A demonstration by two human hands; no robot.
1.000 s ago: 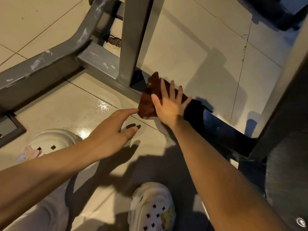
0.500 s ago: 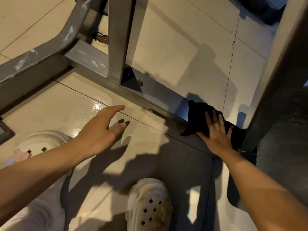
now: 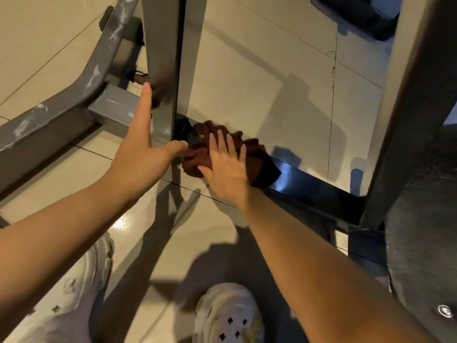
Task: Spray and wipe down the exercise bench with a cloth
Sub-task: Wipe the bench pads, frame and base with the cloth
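Brown cloth (image 3: 249,154) under flat right hand (image 3: 226,169) on floor bar; left hand (image 3: 143,149) open against grey upright (image 3: 160,58).

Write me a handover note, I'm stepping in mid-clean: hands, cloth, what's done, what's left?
Right hand: flat, fingers straight, pressing the cloth on the low frame bar, beside the upright post.
Left hand: open, fingers against that post, holding nothing.
Done: the bar to the right of the cloth shines as if wet.
Left: cannot tell how much of the frame is wiped; the padded top is barely in view. No spray bottle visible.
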